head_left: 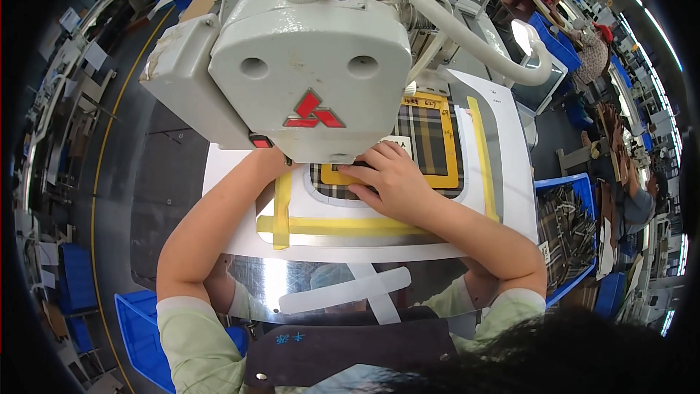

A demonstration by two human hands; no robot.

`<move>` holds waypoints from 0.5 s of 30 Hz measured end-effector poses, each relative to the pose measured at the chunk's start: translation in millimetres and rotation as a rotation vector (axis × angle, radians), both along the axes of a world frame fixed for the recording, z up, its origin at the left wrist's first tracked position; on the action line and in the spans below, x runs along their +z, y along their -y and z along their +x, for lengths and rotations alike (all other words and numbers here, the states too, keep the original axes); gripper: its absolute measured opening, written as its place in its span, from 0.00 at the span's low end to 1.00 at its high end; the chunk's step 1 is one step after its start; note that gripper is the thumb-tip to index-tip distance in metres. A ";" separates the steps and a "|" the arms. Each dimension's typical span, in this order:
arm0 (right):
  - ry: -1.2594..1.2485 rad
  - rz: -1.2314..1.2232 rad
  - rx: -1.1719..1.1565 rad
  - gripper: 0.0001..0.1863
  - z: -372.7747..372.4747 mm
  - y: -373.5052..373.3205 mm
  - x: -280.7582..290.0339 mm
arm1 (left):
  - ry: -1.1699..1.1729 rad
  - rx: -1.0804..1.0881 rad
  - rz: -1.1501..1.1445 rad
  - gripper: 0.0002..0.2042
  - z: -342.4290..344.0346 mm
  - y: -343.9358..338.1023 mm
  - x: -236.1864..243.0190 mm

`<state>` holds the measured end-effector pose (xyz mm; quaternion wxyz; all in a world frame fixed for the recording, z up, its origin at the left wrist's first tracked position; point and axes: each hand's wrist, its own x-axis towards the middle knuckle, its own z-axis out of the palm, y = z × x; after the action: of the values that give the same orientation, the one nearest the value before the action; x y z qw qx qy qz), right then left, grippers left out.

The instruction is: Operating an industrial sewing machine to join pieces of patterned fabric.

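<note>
A large white sewing machine head (313,87) fills the upper middle. Beneath it lies dark plaid fabric (426,135) with a yellow rectangular frame (453,153) on top. My right hand (397,182) rests on the front part of the frame and the fabric, fingers stretched out and somewhat apart, holding nothing. My left hand (271,163) reaches under the machine head from the left; its fingers are hidden behind the casing. A small white label (402,146) shows just beyond my right fingers.
Strips of yellow tape (343,226) edge a white sheet (233,175) around the work. In front is a shiny metal surface (270,277) with crossed white tape. A blue bin (583,197) of plaid pieces stands at the right, another blue bin (138,328) at the lower left. People work beyond, far right.
</note>
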<state>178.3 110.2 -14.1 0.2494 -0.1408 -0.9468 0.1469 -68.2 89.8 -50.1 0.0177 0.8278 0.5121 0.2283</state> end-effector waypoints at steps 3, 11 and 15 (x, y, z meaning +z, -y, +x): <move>-0.007 -0.005 0.005 0.14 0.0 -2.4 -1.1 | 0.008 0.007 -0.016 0.17 2.7 -4.0 1.7; -0.019 -0.019 0.000 0.11 2.8 -8.1 -3.4 | 0.027 0.017 -0.060 0.18 1.8 -7.0 3.5; -0.024 -0.107 0.002 0.10 3.9 -9.8 -2.5 | 0.037 0.022 -0.081 0.18 1.5 -8.2 5.1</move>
<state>182.2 119.9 -16.6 0.2527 -0.1509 -0.9347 0.1990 -66.7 98.0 -45.0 0.0581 0.8164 0.5296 0.2228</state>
